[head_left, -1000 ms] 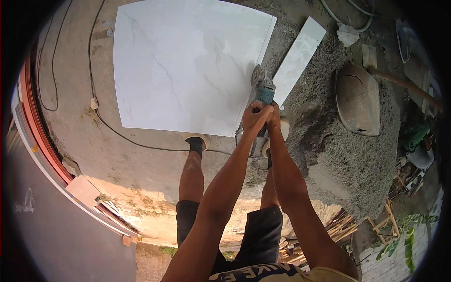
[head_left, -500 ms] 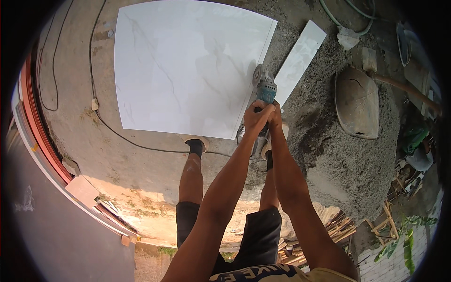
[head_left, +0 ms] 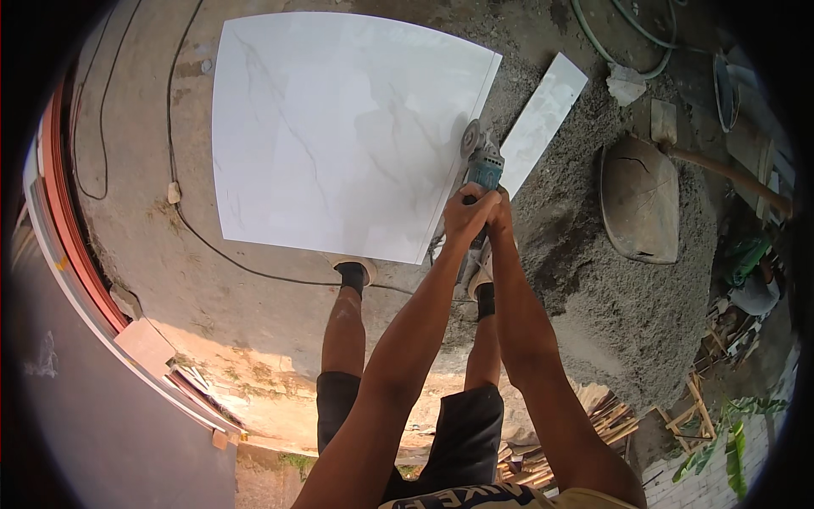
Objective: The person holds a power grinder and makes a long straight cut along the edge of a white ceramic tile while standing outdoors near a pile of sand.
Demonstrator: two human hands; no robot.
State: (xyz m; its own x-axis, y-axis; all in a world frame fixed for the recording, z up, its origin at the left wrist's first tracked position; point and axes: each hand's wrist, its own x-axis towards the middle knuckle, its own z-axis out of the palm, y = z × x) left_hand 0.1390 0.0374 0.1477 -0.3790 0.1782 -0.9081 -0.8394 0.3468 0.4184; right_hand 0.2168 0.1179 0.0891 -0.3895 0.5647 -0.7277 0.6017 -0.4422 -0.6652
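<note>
Both hands are wrapped round an angle grinder [head_left: 485, 167] with a teal body. My left hand [head_left: 467, 212] grips it from the left side, and my right hand [head_left: 500, 214] closes on it from the right. Its round disc [head_left: 471, 137] stands upright at the right edge of a large white tile [head_left: 331, 136] with grey veins. A thin line runs along that edge of the tile. To the right of the grinder lies a narrow white tile strip [head_left: 545, 123], apart from the large one. The fingers partly hide the grinder's handle.
A shovel blade [head_left: 640, 204] lies on a heap of grey sand [head_left: 623, 314] at the right. A black power cord [head_left: 225, 252] with a connector [head_left: 174, 192] crosses the concrete floor. Wooden sticks [head_left: 585, 428] are piled near the lower right. A hose [head_left: 598, 38] curls at the far right.
The whole scene sits slightly lower in the picture. Both hands stay on the grinder, which keeps close to the large tile's right edge.
</note>
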